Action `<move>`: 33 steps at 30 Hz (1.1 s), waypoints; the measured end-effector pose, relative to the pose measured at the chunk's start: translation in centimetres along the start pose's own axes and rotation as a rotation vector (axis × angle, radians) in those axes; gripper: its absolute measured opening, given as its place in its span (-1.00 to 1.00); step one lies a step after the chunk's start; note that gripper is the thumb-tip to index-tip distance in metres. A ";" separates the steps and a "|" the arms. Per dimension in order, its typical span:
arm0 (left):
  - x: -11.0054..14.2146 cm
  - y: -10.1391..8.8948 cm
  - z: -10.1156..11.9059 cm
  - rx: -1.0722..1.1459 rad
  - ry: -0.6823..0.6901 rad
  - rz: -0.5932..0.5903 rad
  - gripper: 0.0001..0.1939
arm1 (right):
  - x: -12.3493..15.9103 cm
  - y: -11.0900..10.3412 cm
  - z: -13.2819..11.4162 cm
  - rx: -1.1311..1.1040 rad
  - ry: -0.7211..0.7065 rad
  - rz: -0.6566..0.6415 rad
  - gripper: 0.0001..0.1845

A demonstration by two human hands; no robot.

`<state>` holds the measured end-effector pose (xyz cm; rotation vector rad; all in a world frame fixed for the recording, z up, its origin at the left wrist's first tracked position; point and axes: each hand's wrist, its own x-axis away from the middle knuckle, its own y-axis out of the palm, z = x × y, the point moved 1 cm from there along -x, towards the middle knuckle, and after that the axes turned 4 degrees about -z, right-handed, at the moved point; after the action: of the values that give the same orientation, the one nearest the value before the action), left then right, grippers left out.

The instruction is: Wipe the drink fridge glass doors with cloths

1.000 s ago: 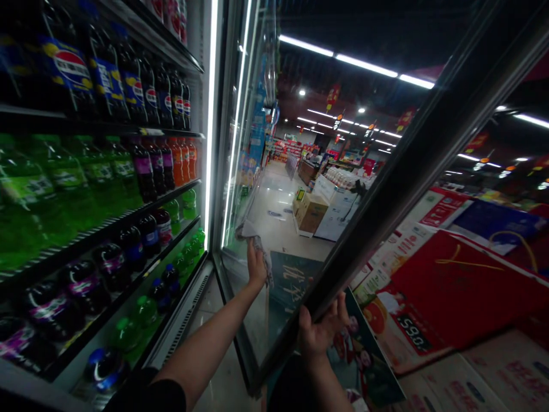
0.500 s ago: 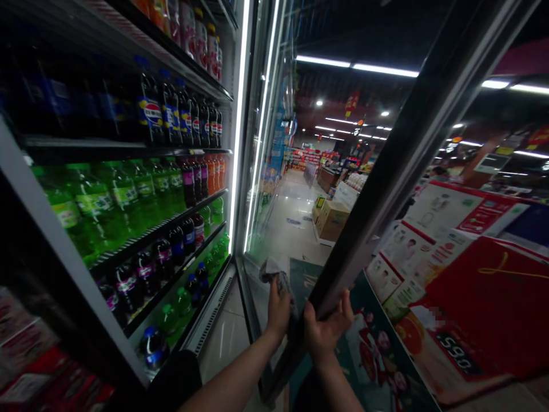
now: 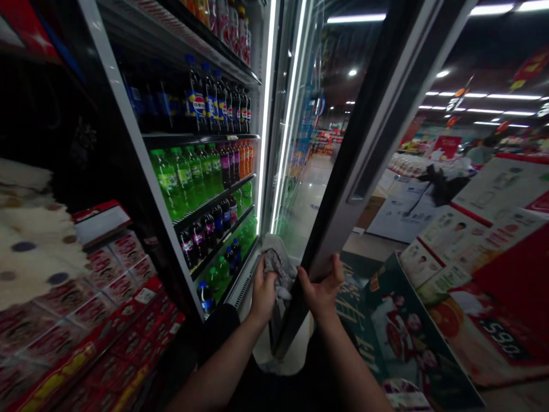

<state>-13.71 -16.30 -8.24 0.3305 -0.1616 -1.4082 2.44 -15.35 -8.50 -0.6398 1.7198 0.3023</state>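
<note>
My left hand (image 3: 263, 294) is closed around a crumpled grey cloth (image 3: 279, 260), low on the inner side of the glass door. Part of the cloth hangs below my fingers. My right hand (image 3: 321, 290) grips the edge of the fridge door (image 3: 349, 171), thumb on the near edge and fingers on its outer face. The door stands open, its black and silver frame slanting between my arms. To the left is the lit drinks fridge, where cola bottles (image 3: 197, 103) and green soda bottles (image 3: 167, 177) line the shelves.
Red and white packs (image 3: 128, 252) are stacked to the left of the fridge. Right of the door stand a green printed display box (image 3: 412, 337) and cartons with a price sign (image 3: 500, 340). A tiled aisle (image 3: 313, 177) shows through the glass.
The view has swung left, bringing the stacked packs into sight. My left hand has turned with the cloth, now bunched nearer the door edge. My right hand still holds the door.
</note>
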 end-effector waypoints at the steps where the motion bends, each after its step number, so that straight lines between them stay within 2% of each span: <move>1: 0.2 -0.7 0.7 0.003 0.017 0.017 -0.35 | -0.1 0.2 -0.4 -0.013 -0.018 -0.017 0.03; 6: 1.5 -3.8 3.9 0.122 0.021 0.137 -0.30 | -0.9 0.9 -2.7 -0.079 -0.077 -0.107 0.04; 12: 3.1 -5.7 7.1 0.243 0.049 0.227 -0.26 | -1.2 2.4 -5.2 -0.228 -0.167 -0.185 0.05; 19: 4.1 -7.7 10.6 0.316 0.142 0.491 -0.23 | -1.1 5.6 -8.3 -0.520 -0.204 -0.250 0.10; 22: 4.4 -8.2 12.5 0.314 0.209 0.602 -0.27 | -1.1 6.7 -9.5 -0.616 -0.212 -0.296 0.10; 26: 5.1 -8.2 14.5 0.262 0.286 0.698 -0.37 | -0.7 8.5 -11.1 -0.629 -0.210 -0.293 0.10; 30: 6.7 -8.2 15.5 0.224 0.317 0.820 -0.46 | -0.3 10.6 -13.1 -0.646 -0.163 -0.319 0.10; 33: 7.8 -8.5 15.6 0.177 0.340 0.862 -0.49 | -0.2 11.9 -14.6 -0.637 -0.178 -0.326 0.08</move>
<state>-25.21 -27.07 3.12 0.5588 -0.1250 -0.4755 -16.16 -13.23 -6.23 -1.2982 1.3094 0.6638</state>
